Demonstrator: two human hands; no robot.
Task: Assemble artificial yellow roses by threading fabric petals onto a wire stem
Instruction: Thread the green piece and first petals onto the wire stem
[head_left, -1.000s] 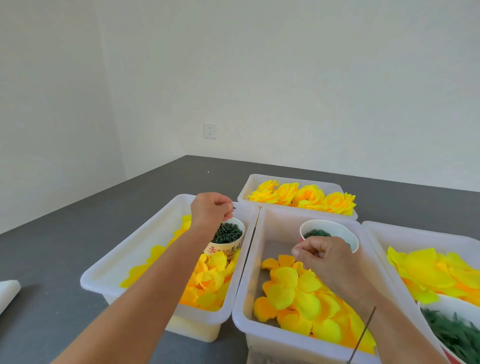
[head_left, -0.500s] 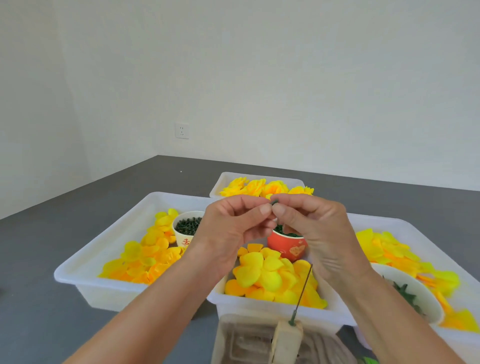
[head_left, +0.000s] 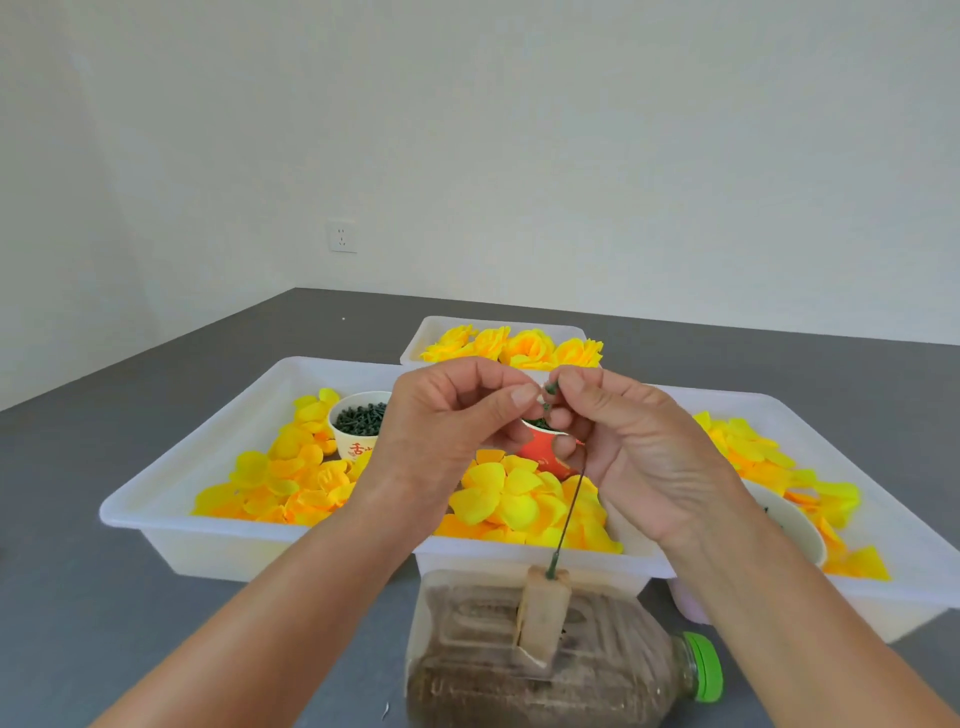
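Above the near petal tray (head_left: 519, 558), left hand (head_left: 441, 431) and right hand (head_left: 623, 447) pinch a green fitting (head_left: 550, 387) at the wire stem (head_left: 569, 512) tip; keep the stem steady.

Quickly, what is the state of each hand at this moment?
Left hand: fingers pinched shut beside the small dark green piece.
Right hand: shut on that piece, atop the thin green wire stem.

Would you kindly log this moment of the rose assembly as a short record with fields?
left hand: pinching at the tip of the wire stem
right hand: grip on a small green piece at the stem's top
wire stem: rises from a wooden block on a lying bottle
petals on stem: none yet
loose petals: in the middle tray
finished roses: far tray
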